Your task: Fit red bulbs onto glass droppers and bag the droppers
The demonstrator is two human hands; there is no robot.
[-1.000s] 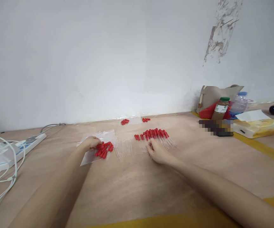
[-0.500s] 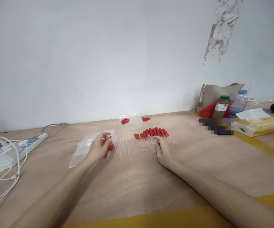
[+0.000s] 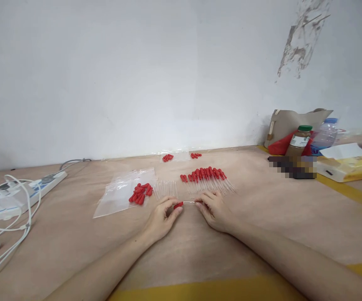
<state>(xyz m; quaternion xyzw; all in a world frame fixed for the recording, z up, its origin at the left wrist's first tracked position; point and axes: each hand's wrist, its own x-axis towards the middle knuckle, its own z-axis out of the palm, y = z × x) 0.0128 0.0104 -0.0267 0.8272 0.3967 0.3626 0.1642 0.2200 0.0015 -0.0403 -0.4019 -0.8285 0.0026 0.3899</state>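
Note:
My left hand (image 3: 165,215) pinches a red rubber dropper bulb (image 3: 178,205) between thumb and fingers. A clear thin dropper tube (image 3: 189,202) runs sideways from the bulb to my right hand (image 3: 212,211), whose fingers are closed on its other end. How deep the tube sits in the bulb I cannot tell. Beyond my left hand lies a pile of loose red bulbs (image 3: 141,194) at the edge of a clear plastic bag (image 3: 112,194). Bare clear tubes (image 3: 166,189) lie side by side right of the pile. Behind my right hand is a row of droppers with red bulbs (image 3: 204,174).
Two small groups of red bulbs (image 3: 167,157) lie near the wall on clear plastic. At left are a power strip (image 3: 51,186) and white cables (image 3: 27,209). A green-capped bottle (image 3: 300,142), a water bottle (image 3: 325,136), a bag (image 3: 278,123) and a tissue pack (image 3: 350,163) stand right.
My left hand has come from the bulb pile towards the middle with a red bulb. My right hand has drawn nearer to me, holding a tube, and both hands now meet along it.

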